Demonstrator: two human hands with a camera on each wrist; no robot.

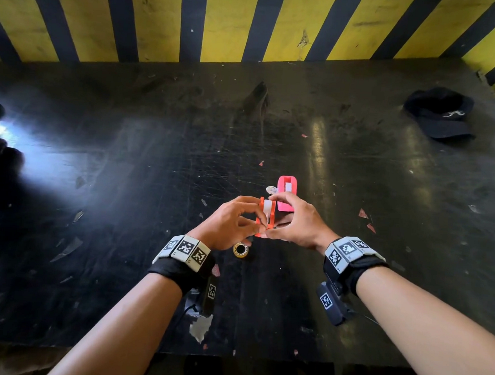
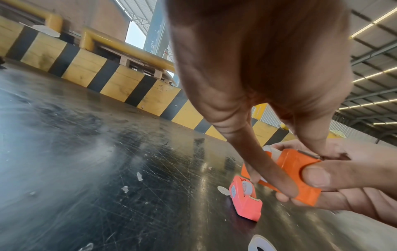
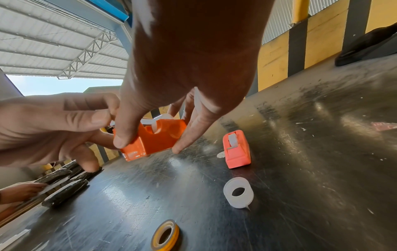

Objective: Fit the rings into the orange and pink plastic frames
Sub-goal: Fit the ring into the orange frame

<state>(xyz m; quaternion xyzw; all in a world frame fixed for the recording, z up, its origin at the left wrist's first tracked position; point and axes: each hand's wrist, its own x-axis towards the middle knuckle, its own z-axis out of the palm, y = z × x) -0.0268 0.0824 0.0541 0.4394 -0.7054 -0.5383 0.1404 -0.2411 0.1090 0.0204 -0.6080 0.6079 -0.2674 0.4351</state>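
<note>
Both hands hold the orange frame (image 1: 271, 215) (image 2: 300, 163) (image 3: 154, 141) just above the dark table. My right hand (image 1: 276, 218) (image 3: 149, 146) grips its sides between thumb and fingers. My left hand (image 1: 253, 218) (image 2: 300, 169) pinches its near end by the metal cutter, index finger along the side. A white ring (image 1: 267, 207) (image 3: 163, 118) sits inside the frame. The pink frame (image 1: 287, 193) (image 2: 244, 200) (image 3: 236, 149) lies on the table just beyond, a white ring (image 3: 232, 140) in it. A loose white ring (image 3: 238, 191) and a yellow ring (image 1: 240, 249) (image 3: 165, 236) lie near my wrists.
A black cap (image 1: 440, 113) lies at the far right of the table (image 1: 124, 178). A yellow-and-black striped barrier (image 1: 251, 26) runs along the back edge. A small white disc (image 1: 270, 189) lies beside the pink frame. Another person's hand (image 3: 19, 191) and dark stacked pieces (image 3: 64, 188) are at the left.
</note>
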